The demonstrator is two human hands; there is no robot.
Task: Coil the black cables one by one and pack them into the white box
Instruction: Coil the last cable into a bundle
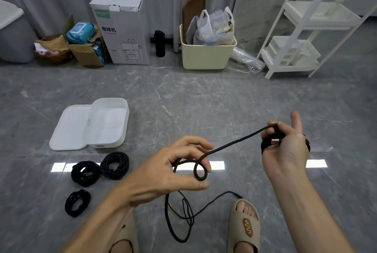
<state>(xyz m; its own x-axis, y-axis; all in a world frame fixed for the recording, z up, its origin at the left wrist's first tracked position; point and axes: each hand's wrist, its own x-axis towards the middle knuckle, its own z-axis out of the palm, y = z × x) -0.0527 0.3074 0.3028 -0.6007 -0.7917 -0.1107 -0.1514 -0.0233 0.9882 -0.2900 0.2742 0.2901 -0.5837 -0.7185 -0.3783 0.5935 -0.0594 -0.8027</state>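
Observation:
A black cable [230, 145] runs between my two hands above the grey floor. My right hand [285, 150] grips a partly wound coil of it, with the metal USB plug showing at my palm and the index finger pointing up. My left hand [173, 167] pinches the cable where it forms a small loop. The loose rest of the cable [183, 218] hangs down and trails on the floor between my feet. The white box [122, 130] lies open at the left with its lid [69, 128] beside it. Three coiled black cables [114, 165] lie in front of the box.
My feet in beige slippers [244, 226] stand at the bottom. Along the back wall are a coffee-machine carton [122, 28], a cardboard box, a black bottle [159, 43], a cream bin with bags [208, 52] and a white shelf rack [295, 38].

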